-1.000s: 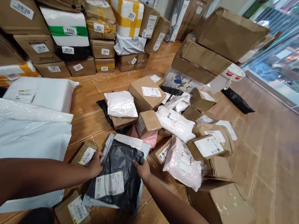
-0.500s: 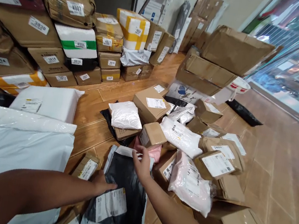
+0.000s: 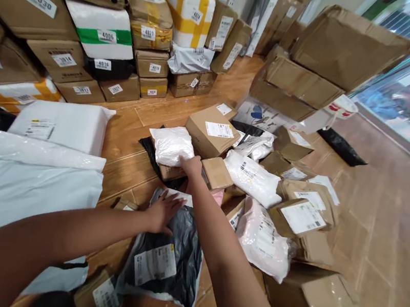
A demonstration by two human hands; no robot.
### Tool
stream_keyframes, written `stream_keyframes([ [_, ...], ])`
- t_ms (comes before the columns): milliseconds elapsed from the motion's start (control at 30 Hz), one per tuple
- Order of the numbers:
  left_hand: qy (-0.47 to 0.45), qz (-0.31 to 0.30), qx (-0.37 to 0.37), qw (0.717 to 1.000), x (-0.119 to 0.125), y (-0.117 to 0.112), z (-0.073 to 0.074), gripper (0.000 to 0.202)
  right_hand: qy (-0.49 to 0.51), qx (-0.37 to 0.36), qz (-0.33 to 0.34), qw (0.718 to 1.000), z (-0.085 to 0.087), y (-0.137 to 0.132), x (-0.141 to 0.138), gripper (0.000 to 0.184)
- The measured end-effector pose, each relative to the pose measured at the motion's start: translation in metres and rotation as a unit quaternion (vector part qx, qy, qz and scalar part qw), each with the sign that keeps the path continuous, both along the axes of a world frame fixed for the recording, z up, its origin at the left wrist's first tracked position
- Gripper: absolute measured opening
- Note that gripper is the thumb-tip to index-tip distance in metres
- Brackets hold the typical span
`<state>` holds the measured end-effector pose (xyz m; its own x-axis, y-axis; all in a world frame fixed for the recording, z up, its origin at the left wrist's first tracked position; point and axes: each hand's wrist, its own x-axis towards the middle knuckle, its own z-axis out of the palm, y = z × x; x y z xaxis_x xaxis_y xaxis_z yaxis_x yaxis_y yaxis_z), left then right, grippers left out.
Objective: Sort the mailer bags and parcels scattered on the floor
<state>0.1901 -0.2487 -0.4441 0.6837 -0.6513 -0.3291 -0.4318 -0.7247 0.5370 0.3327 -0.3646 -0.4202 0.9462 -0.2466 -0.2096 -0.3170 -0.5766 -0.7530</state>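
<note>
head view: two bare hands, well apart from each other, over parcels on the brown wood-look floor (image 3: pixel 370 211). the right hand (image 3: pixel 192 166) is the nearer of the two to the puffy white plastic packet (image 3: pixel 171 144), its fingers at the packet's near right corner (whether they pinch it cannot be told). the packet lies ahead and slightly left of that hand, its slightly longer axis running left to right, atop a flat brown cardboard box (image 3: pixel 169 173). the left hand (image 3: pixel 162 215), spread and gripping nothing, rests at the far end of the flat black plastic mailer (image 3: pixel 186 236), whose long axis points away from the body. from this hand, the packet lies ahead, beyond the mailer's far edge.
</note>
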Motion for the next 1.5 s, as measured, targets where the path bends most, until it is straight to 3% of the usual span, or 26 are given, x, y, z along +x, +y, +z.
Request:
stream_keyframes([
  [67, 0.010, -0.055, 0.011, 0.998, 0.013, -0.014, -0.001, 0.091, -0.005, -0.035, 0.003, 0.999, 0.011, 0.001, -0.009, 0.025],
  [200, 0.028, -0.137, -0.004, 0.990, 0.000, -0.024, 0.007, 0.031, -0.091, -0.063, 0.051, 0.993, 0.041, 0.006, -0.041, 0.007],
  [333, 0.080, -0.234, -0.063, 0.967, -0.034, 0.004, 0.030, 0.016, -0.157, -0.026, 0.109, 0.981, 0.063, -0.014, -0.092, 0.016],
  [400, 0.111, -0.246, -0.088, 0.959, -0.044, 0.024, 0.040, 0.005, -0.180, -0.014, 0.122, 0.976, 0.070, -0.036, -0.121, 0.021],
  [533, 0.237, -0.128, -0.100, 0.958, -0.041, 0.060, 0.044, 0.024, -0.225, 0.013, 0.175, 0.958, 0.082, -0.081, -0.174, 0.018],
  [633, 0.289, -0.029, -0.087, 0.953, -0.026, 0.075, 0.030, 0.021, -0.240, 0.047, 0.199, 0.949, 0.089, -0.107, -0.204, 0.007],
  [733, 0.268, 0.037, -0.066, 0.960, -0.013, 0.073, 0.007, 0.020, -0.172, 0.074, 0.158, 0.970, 0.083, -0.130, -0.226, 0.006],
  [833, 0.271, 0.085, -0.039, 0.958, -0.010, 0.057, -0.013, 0.023, -0.060, 0.104, 0.032, 0.992, 0.060, -0.147, -0.245, 0.015],
  [933, 0.246, 0.102, -0.030, 0.964, -0.021, 0.037, -0.014, 0.024, 0.006, 0.123, -0.056, 0.991, 0.034, -0.155, -0.261, 0.020],
  [1067, 0.178, 0.072, -0.066, 0.979, -0.061, 0.009, 0.016, 0.020, 0.018, 0.116, -0.086, 0.989, 0.016, -0.157, -0.276, 0.021],
  [1167, 0.166, 0.031, -0.088, 0.982, -0.093, -0.013, 0.046, 0.023, 0.024, 0.116, -0.101, 0.988, 0.014, -0.159, -0.278, 0.021],
  [1267, 0.158, -0.018, -0.062, 0.985, -0.106, -0.028, 0.068, 0.027, 0.022, 0.116, -0.112, 0.987, 0.014, -0.162, -0.274, 0.020],
  [1500, 0.161, -0.074, -0.004, 0.984, -0.120, -0.019, 0.089, 0.028, 0.003, 0.108, -0.128, 0.986, 0.014, -0.165, -0.275, 0.018],
])
